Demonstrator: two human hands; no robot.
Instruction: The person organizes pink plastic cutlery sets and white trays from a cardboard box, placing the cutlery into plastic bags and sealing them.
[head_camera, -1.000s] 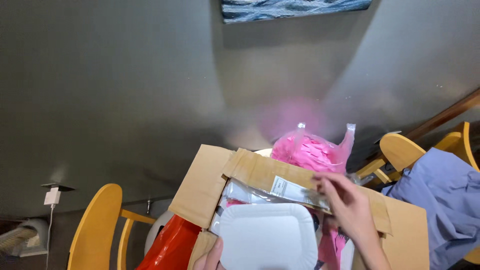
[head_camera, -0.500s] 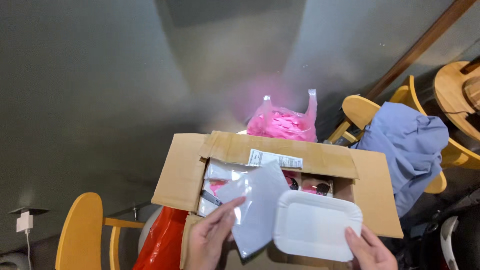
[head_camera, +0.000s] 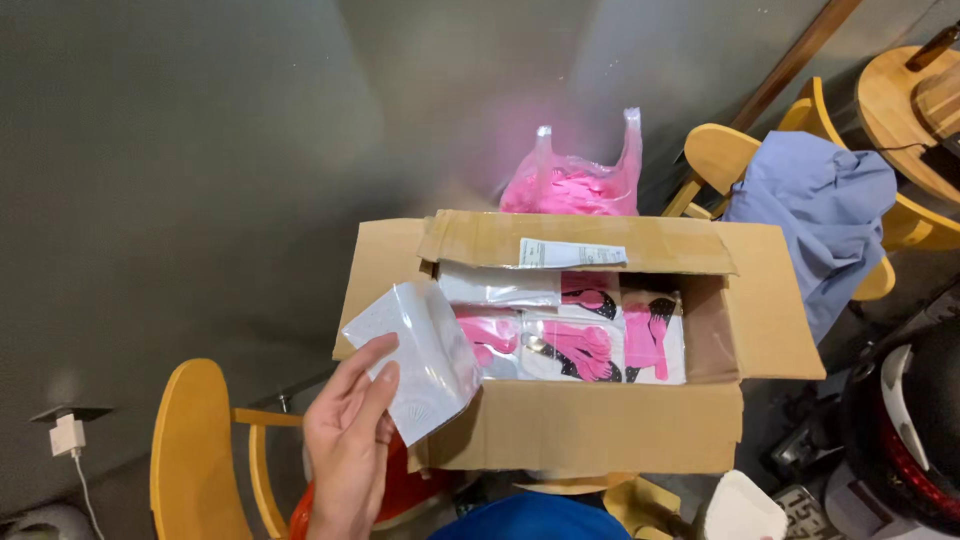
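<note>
**A loose hold over the edge of the box**

While the left hand (head_camera: 350, 440) held a flat, clear-wrapped white packet (head_camera: 420, 355) beside the near-left corner of the open brown cardboard box (head_camera: 590, 430), its grip looked light: the fingers lay mostly straight behind the wrapper, with the thumb seemingly pinching only the lower edge. The right hand was not in view, so its state could not be told.

The packet hung partly over the box's left flap and partly over open air above a yellow wooden chair (head_camera: 195, 450). Glossy film held that loosely would probably slip; if it did, the packet could have dropped outside the box, toward the chair or the red object (head_camera: 420, 490) below, rather than back among the pink-and-black printed packets (head_camera: 585, 340) packed inside.

A second risk seemed to lie in the box itself. It appeared to rest on something narrow, its front wall overhanging, so a push on the near edge might have tipped it. The pink plastic bag (head_camera: 580, 180) behind stood well apart and looked safe.
</note>
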